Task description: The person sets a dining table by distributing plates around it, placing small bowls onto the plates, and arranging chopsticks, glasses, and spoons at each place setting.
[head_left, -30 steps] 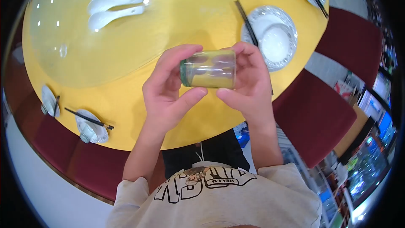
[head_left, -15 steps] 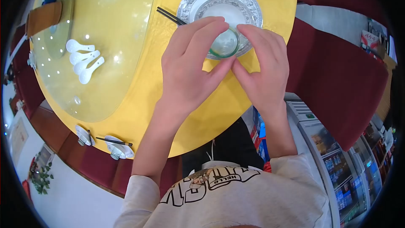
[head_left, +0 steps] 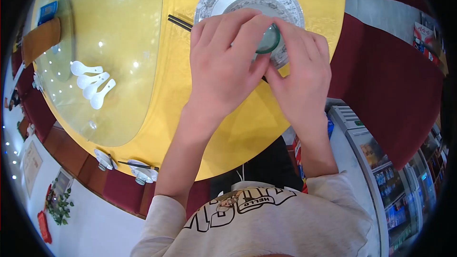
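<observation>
Head view. Left: four white spoons (head_left: 86, 81) lie on the glass turntable (head_left: 124, 114). Near left, a small dish (head_left: 151, 175) sits at the edge of the yellow counter (head_left: 228, 150). Centre: black chopsticks (head_left: 180, 22) stick out to the left from behind the left hand (head_left: 223, 62). That hand is curled, fingers partly closed round the left side of a drinking glass (head_left: 269, 43). Right hand (head_left: 303, 69): likewise curled, fingers against the glass's right side; thumbs close together on the near side.

Key relation: glass lies between both hands, neither clearly nearer, at their far end, in front of the bowl (head_left: 257, 2) and plate (head_left: 212, 2). Green-tinted round end faces the camera; long axis appears to point away, towards the dishes. Contact with bowl: cannot tell, hands hide it. Far right: dark red chair (head_left: 385, 85).
</observation>
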Demonstrator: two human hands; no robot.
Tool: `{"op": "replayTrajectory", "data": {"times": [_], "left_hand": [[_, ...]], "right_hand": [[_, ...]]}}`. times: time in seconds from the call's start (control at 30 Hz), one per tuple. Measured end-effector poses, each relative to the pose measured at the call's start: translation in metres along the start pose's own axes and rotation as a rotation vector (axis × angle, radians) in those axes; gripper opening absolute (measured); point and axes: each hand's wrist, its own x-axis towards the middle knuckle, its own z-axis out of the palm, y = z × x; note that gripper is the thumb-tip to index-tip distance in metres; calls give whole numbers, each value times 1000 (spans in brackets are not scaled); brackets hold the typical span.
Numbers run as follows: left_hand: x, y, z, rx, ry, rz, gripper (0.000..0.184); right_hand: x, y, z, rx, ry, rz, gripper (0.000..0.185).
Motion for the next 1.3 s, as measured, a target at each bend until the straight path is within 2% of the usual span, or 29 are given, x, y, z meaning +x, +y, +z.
{"op": "replayTrajectory", "data": {"times": [0.13,0.3,0.37,0.43,0.5,0.57,0.67,0.73,0.87,1.0,1.07,1.13,1.17,1.3], "left_hand": [[-1,-3,-2,9,-4,41,55],[-9,0,-29,70,71,47,53],[-20,-2,-49,56,134,44,37],[-35,-9,-74,75,189,15,36],[-55,-19,-106,102,242,-15,36],[-80,-29,-141,93,260,-113,50],[-125,-52,-186,181,365,-192,45],[-159,-65,-214,214,429,-243,42],[-224,-99,-258,355,594,-365,39],[-277,-135,-301,495,765,-472,44],[-290,-153,-316,504,831,-514,48],[-297,-163,-331,358,759,-706,53],[-303,-176,-336,431,698,-696,57],[-299,-196,-342,307,751,-749,55]], "right_hand": [[3,-8,-11,-52,-63,-16,64],[6,-41,-27,-181,39,-56,54],[6,-65,-26,-168,88,-42,45],[6,-84,-17,-114,84,-146,44],[6,-110,-1,-39,79,-266,40],[4,-144,16,4,29,-328,40],[-8,-194,50,98,-58,-402,38],[-17,-223,77,162,-124,-523,36],[-39,-281,139,280,-254,-565,29],[-59,-337,210,386,-345,-569,32],[-65,-367,239,402,-391,-510,44],[-70,-388,264,353,-386,-510,50],[-71,-396,274,319,-377,-496,56],[-77,-406,302,216,-403,-504,60]]}}
